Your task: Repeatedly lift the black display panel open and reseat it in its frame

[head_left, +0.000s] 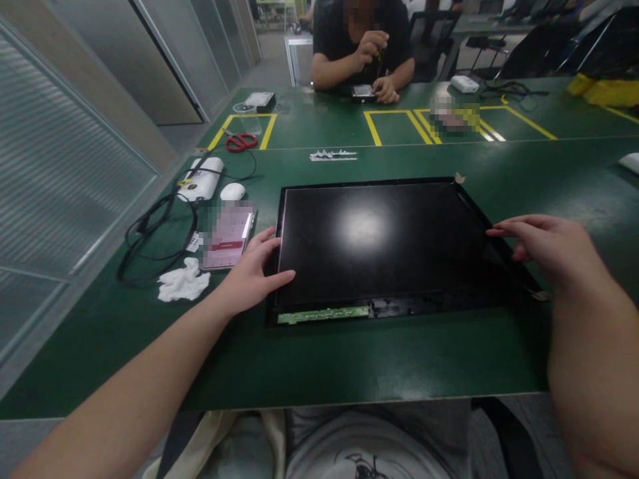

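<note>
A black LCD panel (379, 246) lies flat on the green table before me, glare on its glossy screen. Along its near edge runs a narrow green circuit board (324, 314). My left hand (257, 273) rests at the panel's left side, fingers spread, with the thumb over the screen's border and the other fingertips by the outer edge. On the opposite side, my right hand (544, 246) has its fingers pinched at the panel's right edge; the exact contact is partly hidden. Small bits of tape (459, 178) stick out at the far right corner.
Left of the panel are a phone (227, 239), crumpled tissue (184, 281), a white earbud case (232, 192), a white box (201, 179), black cables (144, 229) and red scissors (241, 142). Across the table, a person (362, 53) handles a small device (363, 93).
</note>
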`<state>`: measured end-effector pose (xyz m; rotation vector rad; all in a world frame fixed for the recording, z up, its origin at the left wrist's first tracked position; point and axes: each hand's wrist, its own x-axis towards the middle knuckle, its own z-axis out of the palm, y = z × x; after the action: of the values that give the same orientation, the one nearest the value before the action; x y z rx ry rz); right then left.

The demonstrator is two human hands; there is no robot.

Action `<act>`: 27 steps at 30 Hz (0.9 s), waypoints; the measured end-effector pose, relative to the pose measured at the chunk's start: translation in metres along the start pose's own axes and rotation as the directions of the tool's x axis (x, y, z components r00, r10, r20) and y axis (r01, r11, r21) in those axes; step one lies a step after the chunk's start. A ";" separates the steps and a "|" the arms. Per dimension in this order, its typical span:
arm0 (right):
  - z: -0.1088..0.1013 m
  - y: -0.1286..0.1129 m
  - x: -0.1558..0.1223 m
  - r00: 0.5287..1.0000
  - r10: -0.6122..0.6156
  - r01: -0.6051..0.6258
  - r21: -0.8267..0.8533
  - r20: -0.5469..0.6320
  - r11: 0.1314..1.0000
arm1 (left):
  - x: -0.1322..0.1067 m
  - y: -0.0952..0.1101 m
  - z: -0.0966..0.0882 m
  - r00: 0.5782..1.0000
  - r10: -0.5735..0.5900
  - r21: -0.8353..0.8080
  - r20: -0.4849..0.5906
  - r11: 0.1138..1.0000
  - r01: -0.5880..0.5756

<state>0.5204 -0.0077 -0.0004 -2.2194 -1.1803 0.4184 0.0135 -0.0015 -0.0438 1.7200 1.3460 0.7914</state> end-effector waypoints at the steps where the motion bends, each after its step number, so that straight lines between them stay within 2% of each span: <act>1: 0.000 -0.001 -0.001 0.999 0.033 -0.033 0.019 -0.001 0.999 | 0.000 0.000 0.000 1.000 0.000 -0.002 0.002 1.000 0.000; 3: -0.001 -0.006 -0.004 0.992 0.128 -0.128 0.052 -0.007 0.990 | 0.000 0.003 0.000 1.000 -0.003 -0.001 0.008 1.000 0.003; 5: -0.001 -0.010 -0.007 0.988 0.155 -0.155 0.034 -0.011 0.987 | 0.000 0.006 0.000 1.000 -0.011 0.015 0.019 1.000 0.011; 11: 0.000 -0.011 -0.008 0.991 0.136 -0.136 0.008 -0.013 0.991 | -0.001 0.015 -0.002 0.999 -0.013 0.091 0.046 0.996 0.009; 18: -0.002 -0.016 -0.011 0.987 0.157 -0.158 -0.074 -0.025 0.985 | -0.001 0.012 -0.002 0.998 0.022 0.173 0.056 0.984 -0.031; 27: 0.001 -0.007 -0.003 0.990 0.133 -0.139 -0.120 -0.054 0.983 | -0.001 0.016 -0.002 0.997 0.009 0.303 0.075 0.953 -0.031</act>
<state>0.5139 -0.0066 0.0034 -2.4124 -1.0598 0.3562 0.0188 -0.0039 -0.0288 1.9826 1.4603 0.5457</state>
